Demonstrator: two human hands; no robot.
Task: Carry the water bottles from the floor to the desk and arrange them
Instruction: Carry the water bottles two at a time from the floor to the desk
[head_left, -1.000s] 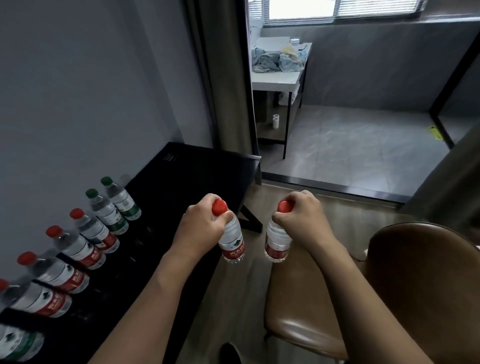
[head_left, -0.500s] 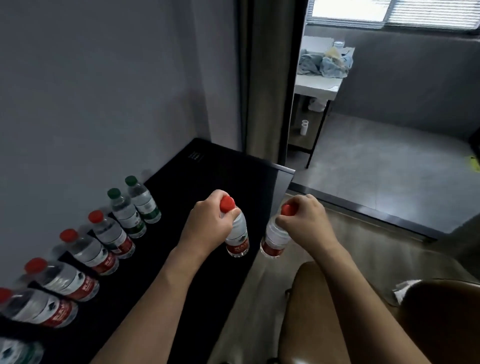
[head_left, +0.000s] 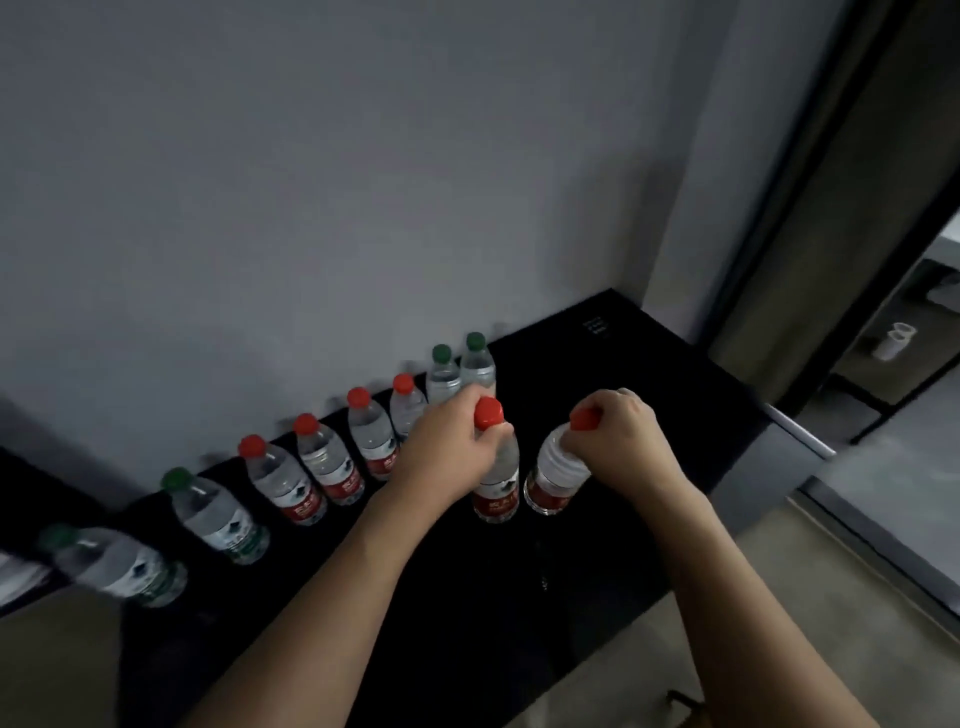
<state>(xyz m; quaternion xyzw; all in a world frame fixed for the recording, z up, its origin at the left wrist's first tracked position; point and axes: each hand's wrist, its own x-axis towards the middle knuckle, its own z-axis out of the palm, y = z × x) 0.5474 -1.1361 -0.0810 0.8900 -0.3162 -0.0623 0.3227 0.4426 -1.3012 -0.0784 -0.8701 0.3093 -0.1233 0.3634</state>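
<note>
Both hands have swung left since 0.5 s ago, so the two carried bottles now hang over the black desk rather than at its edge by the doorway, and the view has turned toward the grey wall. Left hand has its fingers curled round the neck of a red-cap bottle, thumb & forefinger just under the cap; bottle is upright w/ its red label low down. Right hand grips the top of a second red-cap bottle, fingers wrapped over most of the cap; this one tilts a bit, base toward the left-hand bottle, the two bases just beside each other. Can't tell whether either base touches the desk yet. Along the wall stands a row of bottles on the desk: two green caps at the far end, partly hidden behind the left hand, then four red caps, then two more green caps nearest the camera, blurred. At far right a dark door frame & a small white object on the floor beyond, too blurry to name
</note>
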